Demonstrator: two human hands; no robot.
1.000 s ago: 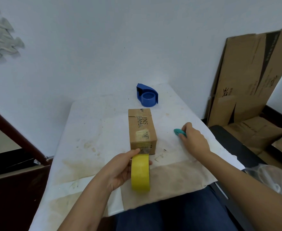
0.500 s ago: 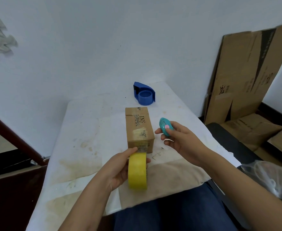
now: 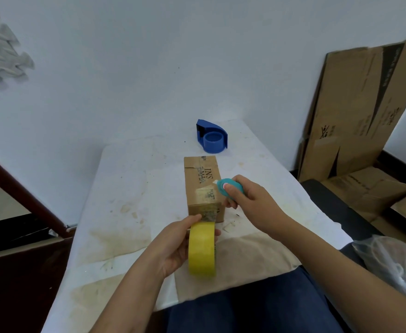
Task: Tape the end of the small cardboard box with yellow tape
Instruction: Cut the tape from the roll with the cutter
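A small cardboard box (image 3: 201, 181) lies lengthwise on the white table (image 3: 134, 179), its near end facing me. My left hand (image 3: 176, 246) grips a roll of yellow tape (image 3: 202, 248) held upright just in front of that near end, thumb touching the box's lower edge. A strip of tape runs from the roll up onto the near face. My right hand (image 3: 247, 203) holds a small teal cutter (image 3: 228, 189) beside the box's near right top corner, its white tip pointing at the box.
A blue tape dispenser (image 3: 212, 137) stands behind the box near the wall. Flattened cardboard sheets (image 3: 360, 111) lean against the wall at the right, above a dark bench. A clear plastic bag (image 3: 394, 263) lies at the lower right. Stained paper covers the table's near part.
My right hand picked the teal cutter up off the table at the right and carried it left to the box's near right corner. The left hand kept the tape roll at the box's end.
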